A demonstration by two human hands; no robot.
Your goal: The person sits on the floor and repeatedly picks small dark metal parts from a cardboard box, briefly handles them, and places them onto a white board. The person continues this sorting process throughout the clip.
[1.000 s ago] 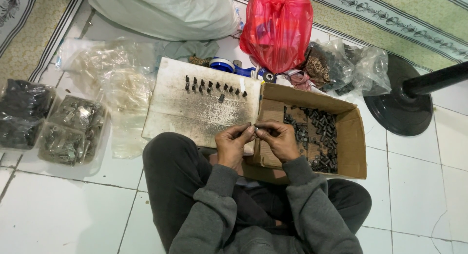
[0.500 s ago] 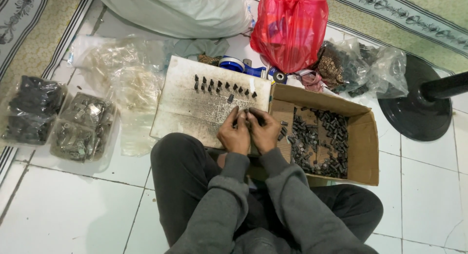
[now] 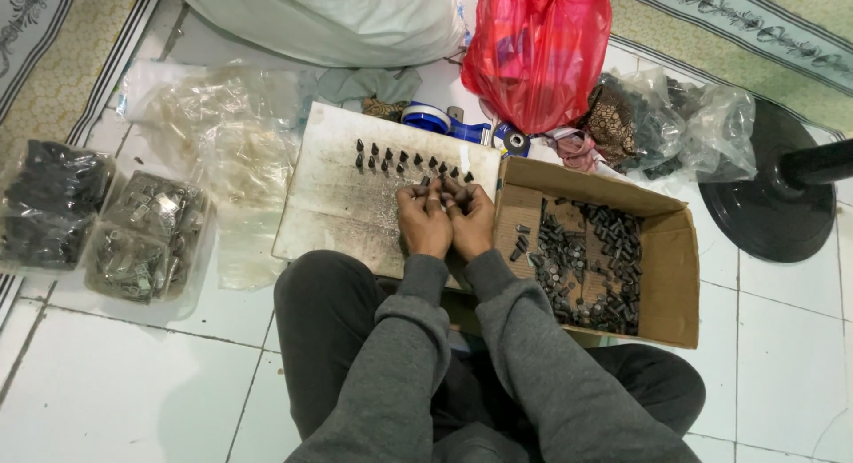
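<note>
I sit on a tiled floor with a flat pale board (image 3: pixel 338 205) in front of my knees. Several small dark metal pieces (image 3: pixel 391 159) stand upright in two rows along its far edge. My left hand (image 3: pixel 423 221) and my right hand (image 3: pixel 471 216) are pressed side by side on the board, fingertips at the right end of the rows. Both pinch a small dark piece (image 3: pixel 435 184) between the fingertips. An open cardboard box (image 3: pixel 662 294) to the right holds many more dark pieces.
A red plastic bag (image 3: pixel 538 50) and a white sack (image 3: pixel 338 19) lie beyond the board. Clear bags of parts (image 3: pixel 142 236) lie left, more bags (image 3: pixel 675 130) back right. A black round stand base (image 3: pixel 773 196) is at right. A blue tape dispenser (image 3: pixel 435 121) sits behind the board.
My hands moved from near my lap, by the box's near corner, forward onto the board and now rest at the end of the rows.
</note>
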